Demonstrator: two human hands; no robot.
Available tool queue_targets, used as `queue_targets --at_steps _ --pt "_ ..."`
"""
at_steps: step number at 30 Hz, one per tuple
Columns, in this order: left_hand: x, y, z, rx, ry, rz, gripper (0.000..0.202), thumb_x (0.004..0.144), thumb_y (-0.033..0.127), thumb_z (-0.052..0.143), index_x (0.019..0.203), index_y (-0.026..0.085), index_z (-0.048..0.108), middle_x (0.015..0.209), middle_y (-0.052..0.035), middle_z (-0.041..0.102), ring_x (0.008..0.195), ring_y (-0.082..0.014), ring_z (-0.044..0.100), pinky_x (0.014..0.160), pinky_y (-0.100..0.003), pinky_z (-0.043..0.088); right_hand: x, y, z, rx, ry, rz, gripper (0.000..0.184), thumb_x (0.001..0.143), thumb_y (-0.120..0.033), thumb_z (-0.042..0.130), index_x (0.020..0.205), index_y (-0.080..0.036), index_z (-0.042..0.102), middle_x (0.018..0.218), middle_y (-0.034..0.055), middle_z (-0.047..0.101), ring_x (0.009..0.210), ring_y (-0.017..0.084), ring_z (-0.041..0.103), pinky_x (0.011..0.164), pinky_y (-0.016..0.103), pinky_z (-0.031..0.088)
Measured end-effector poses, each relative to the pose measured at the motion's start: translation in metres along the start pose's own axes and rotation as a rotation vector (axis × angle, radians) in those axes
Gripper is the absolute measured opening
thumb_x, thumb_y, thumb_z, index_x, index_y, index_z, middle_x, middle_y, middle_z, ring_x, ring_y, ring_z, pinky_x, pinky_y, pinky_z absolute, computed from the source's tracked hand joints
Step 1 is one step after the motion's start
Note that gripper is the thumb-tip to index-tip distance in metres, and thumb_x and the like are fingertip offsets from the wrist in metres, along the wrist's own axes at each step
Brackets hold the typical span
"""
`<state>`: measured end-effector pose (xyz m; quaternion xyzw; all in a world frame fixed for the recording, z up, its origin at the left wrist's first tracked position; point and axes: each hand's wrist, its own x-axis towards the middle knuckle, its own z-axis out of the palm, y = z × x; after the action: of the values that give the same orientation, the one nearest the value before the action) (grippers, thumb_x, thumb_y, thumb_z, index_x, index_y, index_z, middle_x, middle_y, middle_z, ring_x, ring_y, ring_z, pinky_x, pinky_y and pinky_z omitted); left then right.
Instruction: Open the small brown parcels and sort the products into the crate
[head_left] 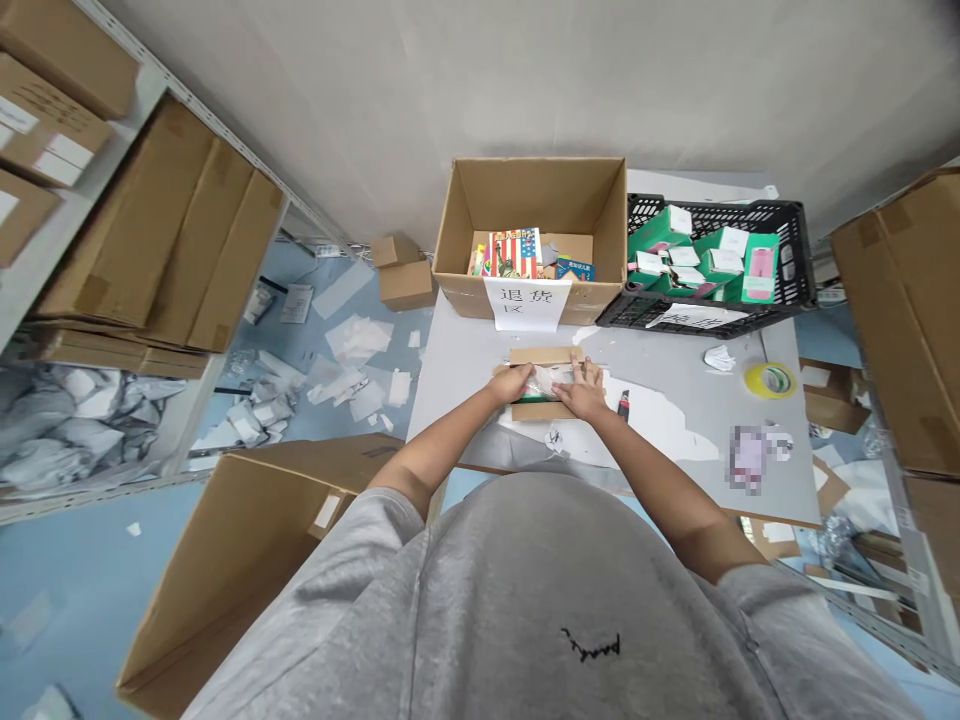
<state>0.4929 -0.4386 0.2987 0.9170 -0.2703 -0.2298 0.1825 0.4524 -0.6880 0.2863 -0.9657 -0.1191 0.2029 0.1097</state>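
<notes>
A small cardboard box lies on the table in front of me with its flaps folded out. Clear plastic wrap fills its opening, and a strip of something green shows beneath. At the box's left end my left hand is closed on the wrap's edge. My right hand rests over the right end, fingers spread against the wrap. Just right of that hand lies a red and black utility knife. White paper spreads under the box and off to the right.
Behind stand a large carton holding books and a black crate of green boxes. Yellow tape lies at the table's right. An open carton stands on the littered floor at left. Shelves with cartons flank both sides.
</notes>
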Motion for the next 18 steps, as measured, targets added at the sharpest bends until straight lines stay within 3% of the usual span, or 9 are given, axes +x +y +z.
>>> queue_targets --at_steps 5,8,12,15,18 --pt "-0.012 -0.006 -0.003 0.039 0.141 -0.027 0.027 0.096 0.036 0.054 0.111 0.019 0.069 0.126 -0.0105 0.063 0.111 -0.0193 0.063 0.095 -0.03 0.052 0.006 -0.005 0.01 -0.053 0.079 0.059 0.034 0.101 -0.041 0.059 0.127 -0.033 0.079 0.178 -0.0013 0.01 0.16 0.047 0.007 0.122 0.075 0.011" --pt "-0.014 -0.007 -0.002 0.143 0.062 0.04 0.028 0.088 0.039 0.066 0.105 0.018 0.074 0.12 -0.0126 0.065 0.119 -0.0243 0.059 0.103 -0.036 0.049 0.003 0.001 0.012 -0.068 0.112 0.039 0.034 0.099 -0.038 0.06 0.124 -0.027 0.08 0.177 0.0012 0.014 0.16 0.044 0.011 0.124 0.071 0.015" --pt "-0.008 -0.004 0.006 0.281 -0.018 0.078 0.05 0.076 0.035 0.077 0.121 0.014 0.071 0.122 -0.0171 0.068 0.126 -0.029 0.055 0.11 -0.042 0.042 -0.001 0.005 0.011 -0.056 0.129 0.036 0.034 0.098 -0.033 0.059 0.123 -0.025 0.079 0.177 0.0005 0.015 0.161 0.039 0.014 0.127 0.064 0.018" --pt "0.002 0.002 0.012 0.343 -0.063 0.027 0.045 0.075 0.026 0.075 0.116 0.008 0.072 0.116 -0.0205 0.07 0.124 -0.0299 0.056 0.113 -0.043 0.038 -0.001 0.004 0.01 -0.051 0.117 0.042 0.035 0.097 -0.031 0.057 0.125 -0.025 0.078 0.178 0.0001 0.012 0.162 0.04 0.011 0.126 0.067 0.016" --pt "0.005 0.003 0.01 0.295 -0.046 0.017 0.04 0.075 0.021 0.072 0.113 0.007 0.072 0.115 -0.0213 0.07 0.122 -0.0301 0.058 0.113 -0.044 0.037 0.0 0.005 0.01 -0.047 0.098 0.03 0.045 0.096 -0.026 0.055 0.138 -0.024 0.07 0.179 0.0026 0.006 0.162 0.044 0.008 0.124 0.072 0.015"
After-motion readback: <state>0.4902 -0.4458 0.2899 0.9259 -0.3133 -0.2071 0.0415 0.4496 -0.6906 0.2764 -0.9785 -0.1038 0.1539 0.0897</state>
